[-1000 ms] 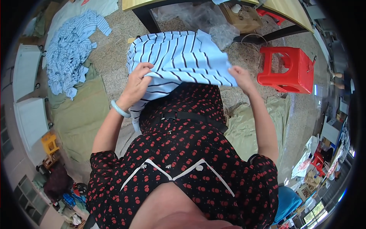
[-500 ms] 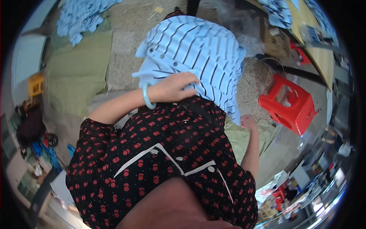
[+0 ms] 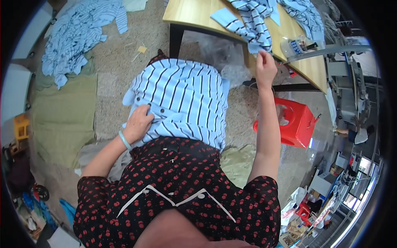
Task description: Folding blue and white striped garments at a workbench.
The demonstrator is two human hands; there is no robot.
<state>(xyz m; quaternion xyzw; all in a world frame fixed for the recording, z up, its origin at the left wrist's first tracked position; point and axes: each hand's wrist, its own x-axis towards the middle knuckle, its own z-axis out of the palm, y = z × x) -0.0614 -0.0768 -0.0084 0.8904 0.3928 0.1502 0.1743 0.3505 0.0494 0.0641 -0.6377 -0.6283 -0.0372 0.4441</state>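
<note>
A light blue shirt with dark stripes and a row of dark buttons (image 3: 186, 91) lies spread over my lap. My left hand (image 3: 138, 125), with a pale bangle at the wrist, is closed on the shirt's edge by the buttons. My right hand (image 3: 266, 69) is raised at the table's near edge with curled fingers. Just beyond its fingertips a striped cloth piece (image 3: 252, 27) hangs over that edge. What the right fingers hold, if anything, is hidden.
A wooden table (image 3: 190, 12) stands ahead to the right, bearing more striped cloth and a clear plastic container (image 3: 292, 47). A red stool (image 3: 295, 124) is below it on the right. At the far left a striped garment heap (image 3: 78, 37) lies near a green cloth (image 3: 64, 111).
My right hand has risen from low beside the lap up to the table edge. My left hand has shifted left along the shirt. The view has turned, bringing more of the table in.
</note>
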